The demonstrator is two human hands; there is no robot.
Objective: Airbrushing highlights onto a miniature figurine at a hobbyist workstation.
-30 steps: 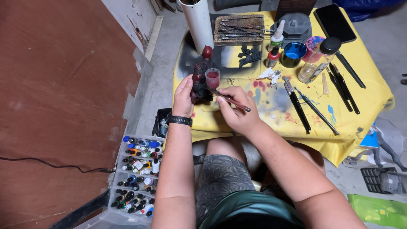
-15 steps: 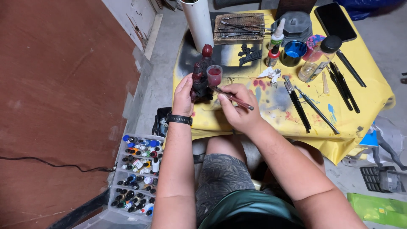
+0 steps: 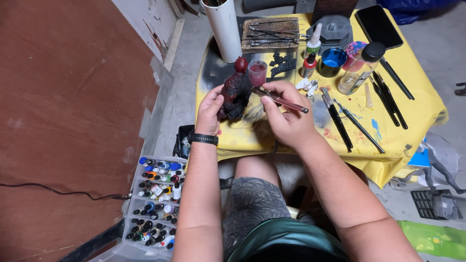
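Note:
My left hand (image 3: 209, 110), with a black watch on its wrist, grips a dark red and black figurine (image 3: 236, 91) held upright over the near left part of a yellow-covered table (image 3: 412, 114). My right hand (image 3: 285, 112) holds an airbrush (image 3: 279, 99) with a small cup of red paint (image 3: 257, 73) on top. Its tip points left at the figurine's side, very close to it.
On the table lie several black brushes (image 3: 349, 121), a white tube (image 3: 225, 29), a board of tools (image 3: 270, 33), small bottles (image 3: 310, 58), a blue-filled cup (image 3: 332, 61), a clear bottle (image 3: 358, 68) and a phone (image 3: 378, 25). A tray of paint bottles (image 3: 158, 201) sits on the floor at left.
Both hands have stayed over the table's near left part. The airbrush has shifted slightly along the figurine; the grip on each is unchanged.

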